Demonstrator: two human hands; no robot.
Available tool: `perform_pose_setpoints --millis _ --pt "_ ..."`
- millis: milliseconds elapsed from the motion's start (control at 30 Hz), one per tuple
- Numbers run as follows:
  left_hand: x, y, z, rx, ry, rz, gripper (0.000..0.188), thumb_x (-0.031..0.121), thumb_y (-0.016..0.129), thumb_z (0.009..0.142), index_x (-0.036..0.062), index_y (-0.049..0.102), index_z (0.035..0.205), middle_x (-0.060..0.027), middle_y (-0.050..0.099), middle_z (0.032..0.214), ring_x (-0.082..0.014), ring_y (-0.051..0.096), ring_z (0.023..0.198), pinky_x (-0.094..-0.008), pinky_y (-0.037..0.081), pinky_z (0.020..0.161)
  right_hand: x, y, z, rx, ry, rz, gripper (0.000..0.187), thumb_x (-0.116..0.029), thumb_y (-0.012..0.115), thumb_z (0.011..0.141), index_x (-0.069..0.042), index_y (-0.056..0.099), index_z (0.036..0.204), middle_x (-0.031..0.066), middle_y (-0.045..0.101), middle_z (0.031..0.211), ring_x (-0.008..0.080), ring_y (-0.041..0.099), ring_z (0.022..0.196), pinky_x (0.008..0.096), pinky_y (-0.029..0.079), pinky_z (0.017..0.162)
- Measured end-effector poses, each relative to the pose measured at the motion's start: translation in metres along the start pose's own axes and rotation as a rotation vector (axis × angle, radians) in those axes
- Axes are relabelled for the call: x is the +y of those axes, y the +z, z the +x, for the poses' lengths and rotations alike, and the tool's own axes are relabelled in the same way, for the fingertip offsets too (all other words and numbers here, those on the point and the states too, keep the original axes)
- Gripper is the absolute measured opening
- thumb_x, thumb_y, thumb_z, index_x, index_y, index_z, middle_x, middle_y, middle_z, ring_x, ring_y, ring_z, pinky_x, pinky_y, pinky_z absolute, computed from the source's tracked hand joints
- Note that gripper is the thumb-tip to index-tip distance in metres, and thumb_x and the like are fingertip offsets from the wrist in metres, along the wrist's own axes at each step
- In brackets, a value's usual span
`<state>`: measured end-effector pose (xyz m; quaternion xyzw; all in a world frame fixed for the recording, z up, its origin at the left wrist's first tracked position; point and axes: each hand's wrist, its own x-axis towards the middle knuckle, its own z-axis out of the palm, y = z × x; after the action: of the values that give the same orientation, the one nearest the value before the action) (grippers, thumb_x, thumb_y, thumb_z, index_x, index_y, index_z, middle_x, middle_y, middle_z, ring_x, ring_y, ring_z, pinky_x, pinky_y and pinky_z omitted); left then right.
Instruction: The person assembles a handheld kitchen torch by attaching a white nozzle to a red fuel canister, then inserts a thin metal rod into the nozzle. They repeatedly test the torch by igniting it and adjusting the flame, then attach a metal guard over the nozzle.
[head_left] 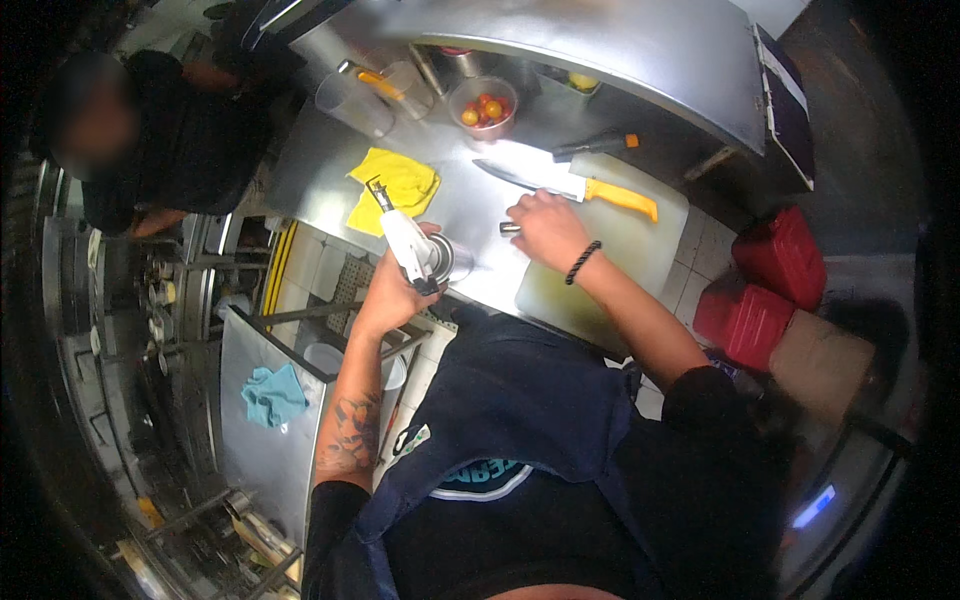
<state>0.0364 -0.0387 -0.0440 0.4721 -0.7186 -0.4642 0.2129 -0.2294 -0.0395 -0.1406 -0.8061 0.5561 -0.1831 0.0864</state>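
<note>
My left hand [385, 295] is wrapped round a kitchen blowtorch [405, 242], a white torch head on a gas canister, with its metal nozzle pointing away over a yellow cloth [408, 185]. Over the left edge of the cutting board [655, 250], the fingers of my right hand [548, 228] are closed on a small object with a dark, shiny end [510, 229]. Its kind cannot be made out. Just beyond that hand lies a chef's knife with a yellow handle [622, 199], its blade toward the left.
Behind the knife is a black tool with an orange end [600, 147]. A bowl of tomatoes [487, 108] and clear jugs [355, 103] stand along the back, below a steel shelf [620, 50]. Red containers [780, 258] sit at right. Another person [170, 140] stands at far left.
</note>
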Motion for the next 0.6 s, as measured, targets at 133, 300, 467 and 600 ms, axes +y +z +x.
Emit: perform_pose_setpoints --millis 133,300,467,600 --pt "-0.026 -0.012 0.020 -0.128 0.090 -0.082 0.078 -0.006 0.079 0.063 0.0051 0.048 0.134 -0.0093 0.052 0.133 -0.0218 0.052 0.122 -0.0359 0.042 0.104 0.002 0.026 0.015 -0.104 0.008 -0.035 0.012 -0.018 0.065 0.081 -0.007 0.068 0.085 0.0099 0.066 0.089 0.0301 0.061 0.094 0.0447 0.050 0.082" --pt "-0.023 0.001 0.014 0.039 0.117 0.027 0.086 0.008 0.088 0.064 0.0026 0.042 0.137 -0.0118 0.046 0.138 -0.0238 0.046 0.128 -0.0388 0.037 0.109 0.002 -0.037 0.031 0.058 0.361 1.090 0.020 -0.019 0.065 0.090 -0.003 0.066 0.102 0.0104 0.069 0.103 0.0237 0.064 0.098 0.0395 0.052 0.087" --pt "-0.051 0.042 -0.001 0.339 -0.007 -0.128 0.078 0.007 0.087 0.067 0.0028 0.045 0.133 -0.0096 0.057 0.122 -0.0204 0.058 0.111 -0.0355 0.048 0.096 -0.022 -0.087 0.047 0.087 0.230 2.040 0.030 -0.020 0.059 0.096 0.000 0.057 0.118 0.0163 0.066 0.113 0.0177 0.063 0.095 0.0343 0.051 0.088" --pt "-0.045 0.041 -0.003 0.333 -0.139 -0.279 0.068 0.006 0.081 0.071 0.0034 0.047 0.130 -0.0080 0.060 0.115 -0.0172 0.060 0.104 -0.0338 0.050 0.090 -0.053 -0.071 0.034 0.094 -0.110 1.797 0.034 -0.022 0.058 0.095 -0.001 0.054 0.120 0.0174 0.065 0.109 0.0139 0.059 0.088 0.0277 0.048 0.080"
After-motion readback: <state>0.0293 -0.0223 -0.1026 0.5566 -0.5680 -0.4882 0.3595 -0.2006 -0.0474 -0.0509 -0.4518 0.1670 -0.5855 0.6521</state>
